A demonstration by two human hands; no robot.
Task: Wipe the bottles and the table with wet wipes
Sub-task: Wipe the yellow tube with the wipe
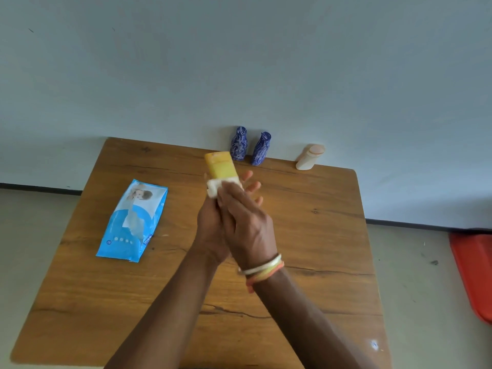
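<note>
Above the desk (pixel 306 262) centre, our left hand (pixel 213 222) grips the yellow bottle (pixel 220 166); our right hand (pixel 249 222) presses the wet wipe (pixel 213 188) around it. We should turn the bottle while rubbing.

I see a plain room: bare pale wall (pixel 239 62), wooden table (pixel 306 235), tiled floor (pixel 426 288).
</note>
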